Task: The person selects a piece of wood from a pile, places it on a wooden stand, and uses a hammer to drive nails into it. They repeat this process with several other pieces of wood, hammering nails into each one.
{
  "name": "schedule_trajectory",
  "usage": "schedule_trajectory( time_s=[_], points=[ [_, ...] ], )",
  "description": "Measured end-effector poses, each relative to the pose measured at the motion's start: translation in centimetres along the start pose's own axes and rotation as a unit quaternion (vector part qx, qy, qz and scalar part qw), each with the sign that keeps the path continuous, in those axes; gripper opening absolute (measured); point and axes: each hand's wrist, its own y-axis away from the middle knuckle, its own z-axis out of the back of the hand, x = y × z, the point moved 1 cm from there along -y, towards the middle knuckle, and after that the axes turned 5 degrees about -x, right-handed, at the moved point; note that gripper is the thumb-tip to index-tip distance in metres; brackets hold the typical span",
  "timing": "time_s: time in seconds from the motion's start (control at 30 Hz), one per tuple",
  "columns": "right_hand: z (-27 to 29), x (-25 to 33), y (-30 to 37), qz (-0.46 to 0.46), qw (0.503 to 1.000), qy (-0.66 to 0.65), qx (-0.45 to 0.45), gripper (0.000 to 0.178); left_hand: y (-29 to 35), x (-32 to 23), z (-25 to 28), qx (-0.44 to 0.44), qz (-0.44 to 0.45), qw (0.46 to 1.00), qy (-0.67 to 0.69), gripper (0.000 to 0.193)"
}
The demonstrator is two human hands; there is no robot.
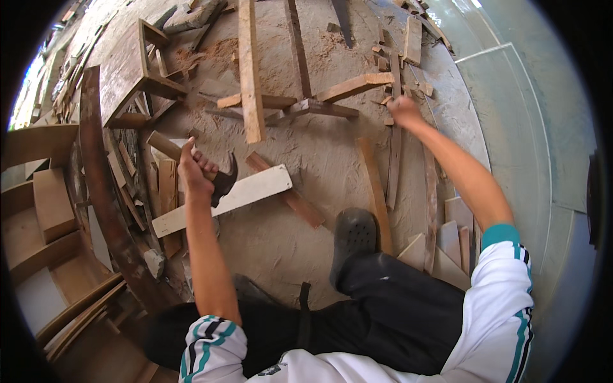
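Note:
My left hand is closed around a claw hammer; its wooden handle points up and left, and the dark claw head shows on the other side of my fist. Below the hammer head lies a white-painted board, crossing a reddish-brown wood strip. My right hand reaches far forward at the right, slightly blurred, with its fingers curled in. It is beside a long narrow plank and several small wood offcuts; what the fingers hold, if anything, is hidden.
Ahead stands a joined wooden frame with a long upright beam. A wooden box-like piece and drawers fill the left. A curved strip lies near my shoe. Large glass sheets are at the right.

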Motion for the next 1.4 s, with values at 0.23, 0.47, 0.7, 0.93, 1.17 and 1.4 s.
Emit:
schedule_trajectory(
  time_s=[0.23,0.47,0.7,0.93,1.17,1.4],
  points=[
    [-1.0,8.9,18.6,0.093,0.985,0.135,0.046,0.049,2.3,4.1,4.2,0.108,-0.042,0.991,0.060,0.041],
    [-9.4,18.7,21.3,0.164,0.976,0.027,0.140,0.094,7.0,5.3,4.5,0.093,-0.049,0.993,0.049,0.042],
    [-13.8,20.3,18.2,0.158,0.958,-0.111,0.210,0.131,8.5,2.7,6.4,0.086,-0.042,0.991,0.099,0.040],
    [-11.8,24.5,22.1,0.314,0.944,0.079,-0.069,0.105,8.4,3.8,10.5,0.042,-0.079,0.994,0.067,0.040],
    [-14.4,28.5,23.1,0.476,0.864,0.159,0.035,0.087,10.2,5.0,10.2,0.004,-0.118,0.993,0.014,0.041],
    [-16.6,26.9,22.8,0.476,0.870,0.102,0.074,0.082,12.0,6.4,7.9,0.039,-0.142,0.989,0.002,0.040]
  ],
)
